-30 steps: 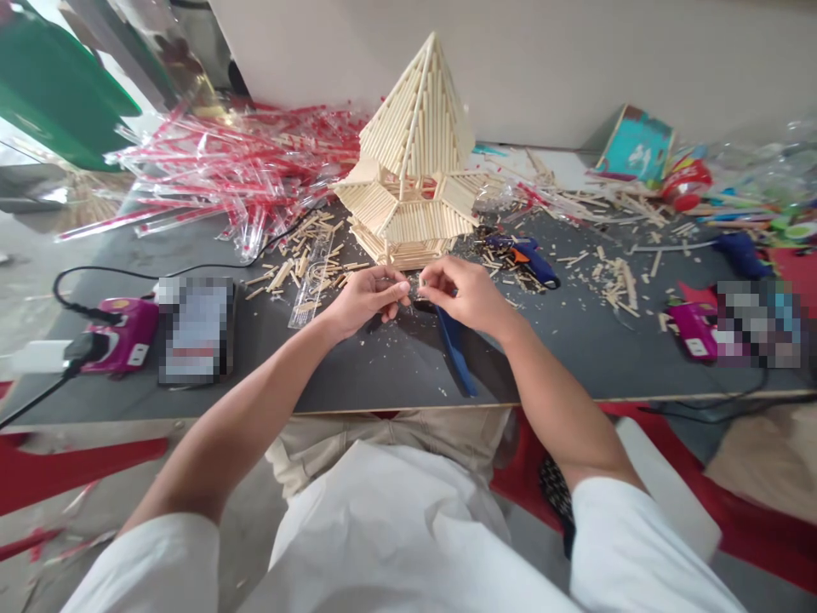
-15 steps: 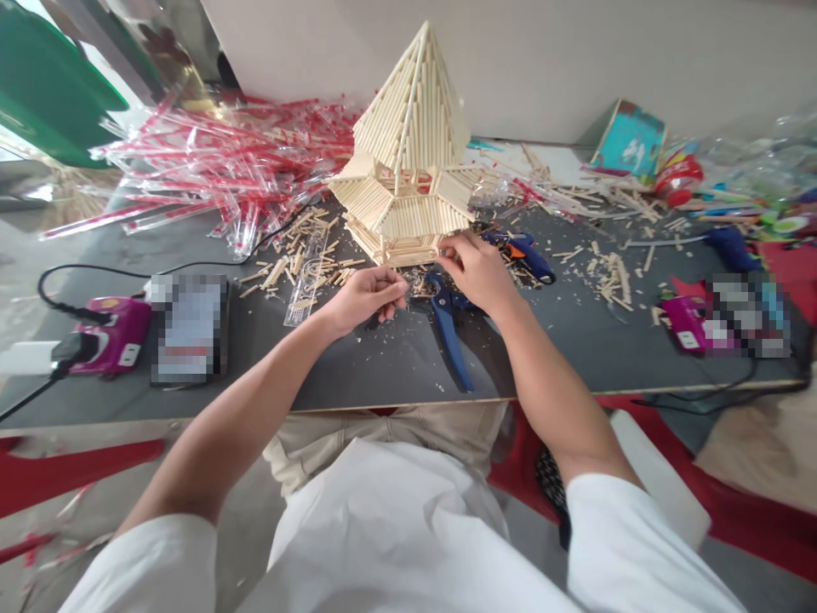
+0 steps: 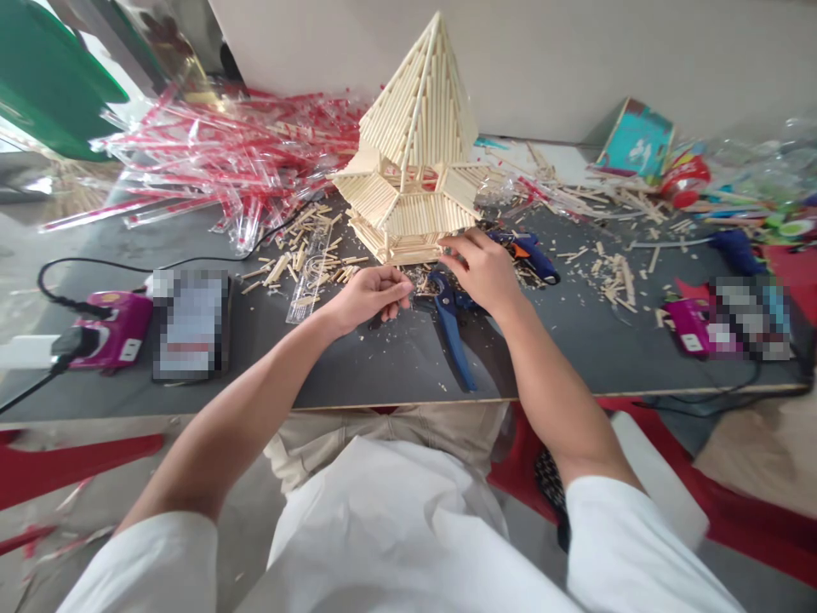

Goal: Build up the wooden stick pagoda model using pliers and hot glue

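A pagoda-like model built of pale wooden sticks stands on the dark table, with a tall pointed roof above a lower ring of slanted panels. My right hand is at the front right of its base, thumb and fingertips closed on the low edge. Just in front of the base, my left hand is closed with thumb against fingers; whatever lies in it is hidden. Between and below the hands lies a blue-handled cutter, its handles toward me. A blue hot glue gun rests beyond my right hand.
A clear ruler lies among cut stick pieces at left. Red-and-clear plastic wrappers pile up behind. A phone and purple power strip with cables sit at left, another purple strip at right. Stick scraps are scattered around.
The view has shifted a little, so the model and the things behind appear slightly farther right. Both hands keep nearly the same pose and place by the model's base.
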Demonstrator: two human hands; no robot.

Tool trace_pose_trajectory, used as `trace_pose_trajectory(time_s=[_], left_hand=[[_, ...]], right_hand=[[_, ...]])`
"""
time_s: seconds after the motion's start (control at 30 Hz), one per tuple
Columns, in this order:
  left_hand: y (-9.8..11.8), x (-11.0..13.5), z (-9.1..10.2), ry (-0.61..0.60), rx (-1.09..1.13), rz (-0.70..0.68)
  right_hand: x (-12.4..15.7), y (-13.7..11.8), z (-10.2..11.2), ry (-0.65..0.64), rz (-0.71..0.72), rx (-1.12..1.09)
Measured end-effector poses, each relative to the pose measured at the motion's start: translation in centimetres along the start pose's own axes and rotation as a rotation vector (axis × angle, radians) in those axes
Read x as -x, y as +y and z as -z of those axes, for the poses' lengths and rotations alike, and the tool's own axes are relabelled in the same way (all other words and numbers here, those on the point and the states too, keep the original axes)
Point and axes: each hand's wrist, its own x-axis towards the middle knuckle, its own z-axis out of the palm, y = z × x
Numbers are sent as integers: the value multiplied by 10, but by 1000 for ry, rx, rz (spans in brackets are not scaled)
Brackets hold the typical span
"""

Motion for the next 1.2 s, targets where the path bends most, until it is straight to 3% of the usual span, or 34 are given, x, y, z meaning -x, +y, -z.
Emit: trace_pose_trajectory(time_s=[0.8, 1.2], left_hand=[[3, 2, -2, -1, -15, 8], [3, 2, -1, -14, -21, -2]], right_hand=[[0, 11, -6, 75, -30, -136], [1, 4, -5, 103, -71, -158]])
